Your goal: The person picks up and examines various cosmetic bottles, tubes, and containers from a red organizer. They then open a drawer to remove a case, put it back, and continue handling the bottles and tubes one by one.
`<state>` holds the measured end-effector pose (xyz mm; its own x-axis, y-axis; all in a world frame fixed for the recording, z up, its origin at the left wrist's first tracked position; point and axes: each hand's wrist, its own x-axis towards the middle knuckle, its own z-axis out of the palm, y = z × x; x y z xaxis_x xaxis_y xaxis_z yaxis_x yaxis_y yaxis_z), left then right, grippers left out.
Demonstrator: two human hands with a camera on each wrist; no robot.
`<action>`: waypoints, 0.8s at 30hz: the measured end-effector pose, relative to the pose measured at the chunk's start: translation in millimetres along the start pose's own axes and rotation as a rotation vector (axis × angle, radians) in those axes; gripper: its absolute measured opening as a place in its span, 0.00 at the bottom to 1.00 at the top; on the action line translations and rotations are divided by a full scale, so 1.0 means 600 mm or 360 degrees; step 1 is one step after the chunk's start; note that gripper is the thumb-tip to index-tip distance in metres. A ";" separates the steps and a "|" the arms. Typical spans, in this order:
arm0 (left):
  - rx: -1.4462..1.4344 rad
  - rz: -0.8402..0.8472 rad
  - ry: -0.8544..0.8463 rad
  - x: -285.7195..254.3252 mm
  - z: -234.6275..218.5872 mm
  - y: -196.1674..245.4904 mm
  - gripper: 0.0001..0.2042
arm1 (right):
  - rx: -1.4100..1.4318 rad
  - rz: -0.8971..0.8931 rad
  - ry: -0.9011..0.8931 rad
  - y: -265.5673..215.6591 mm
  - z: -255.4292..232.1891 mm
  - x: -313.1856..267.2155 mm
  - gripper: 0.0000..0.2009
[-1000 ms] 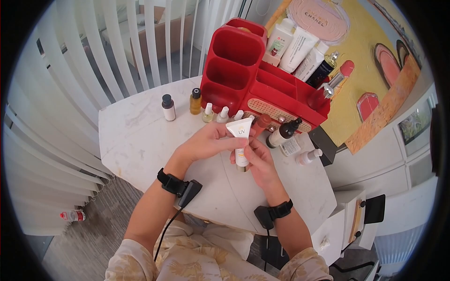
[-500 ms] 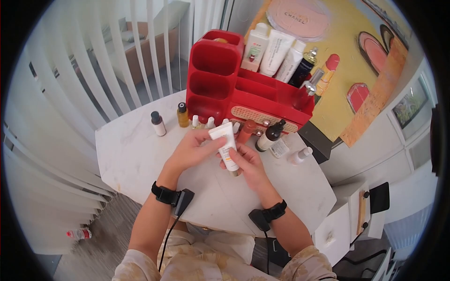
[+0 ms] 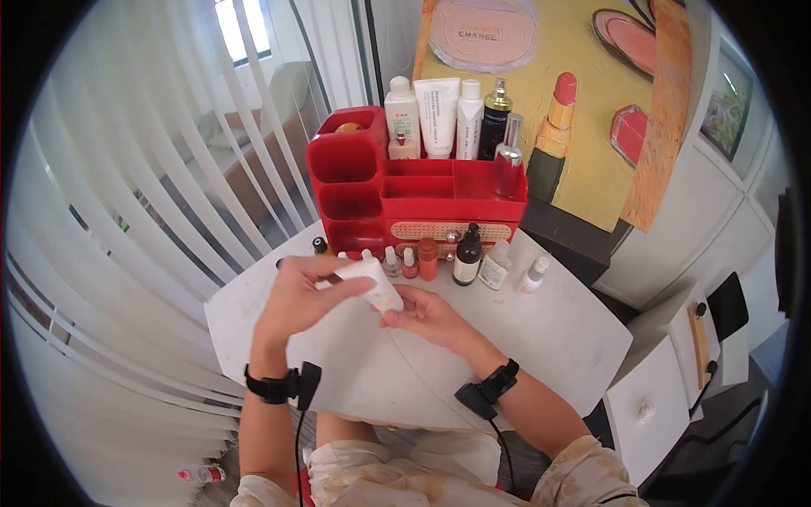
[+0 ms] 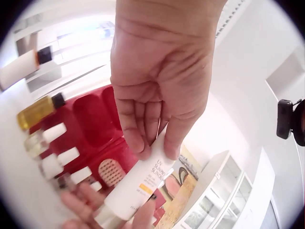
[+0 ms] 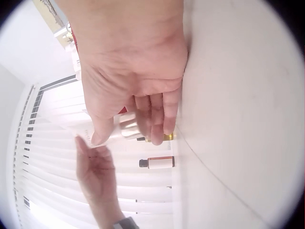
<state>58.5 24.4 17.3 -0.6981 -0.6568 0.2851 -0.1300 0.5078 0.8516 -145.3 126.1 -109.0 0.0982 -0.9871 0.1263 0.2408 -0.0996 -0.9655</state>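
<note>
Both hands hold a white sunscreen tube (image 3: pixel 378 285) above the table. My left hand (image 3: pixel 297 302) pinches its flat end between thumb and fingers. Around the cap end, the thumb and fingers of my right hand (image 3: pixel 435 318) grip the tube. In the left wrist view the printed side of the tube (image 4: pixel 145 179) faces the camera, with small dark lettering and an orange bar. A shiny metallic cap (image 5: pixel 129 125) shows beside the right fingers in the right wrist view. The tube lies slanted, cap end toward the right hand.
A red organizer (image 3: pixel 448 209) stands at the back of the white table (image 3: pixel 507 355), with tubes and bottles upright behind its trays. Before it are several nail polish bottles, a dark pump bottle (image 3: pixel 466 258) and a small spray bottle (image 3: pixel 533 275). White blinds (image 3: pixel 127 253) hang at the left.
The hands have moved left with the tube, and the tube has tilted further, its flat end toward the left hand. The head view has turned, so the organizer appears lower and straighter.
</note>
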 end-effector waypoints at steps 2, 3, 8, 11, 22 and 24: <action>0.0055 0.0006 0.0103 0.014 -0.023 0.070 0.11 | 0.0044 0.0024 -0.0105 -0.001 -0.004 -0.001 0.25; 0.0036 -0.0081 0.0180 0.025 -0.030 0.104 0.09 | 0.0050 0.0030 -0.0110 0.001 -0.005 -0.001 0.25; 0.0327 0.0310 0.0352 0.135 -0.039 0.184 0.16 | 0.0054 0.0145 -0.0102 -0.005 -0.004 -0.005 0.24; 0.0406 0.0521 0.0318 0.234 -0.027 0.176 0.18 | 0.0010 0.0154 -0.0087 -0.006 -0.003 -0.005 0.24; 0.0813 0.0442 0.0112 0.394 0.056 0.144 0.16 | -0.0014 0.0075 -0.0063 -0.007 -0.002 -0.006 0.30; 0.0807 0.0436 0.0119 0.399 0.064 0.142 0.17 | -0.0022 0.0077 -0.0067 -0.007 -0.002 -0.006 0.31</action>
<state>-146.8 -68.3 141.2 -0.7045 -0.4921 0.5114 -0.2857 0.8562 0.4304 -147.9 129.9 -105.9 0.1501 -0.9847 0.0884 0.2217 -0.0536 -0.9736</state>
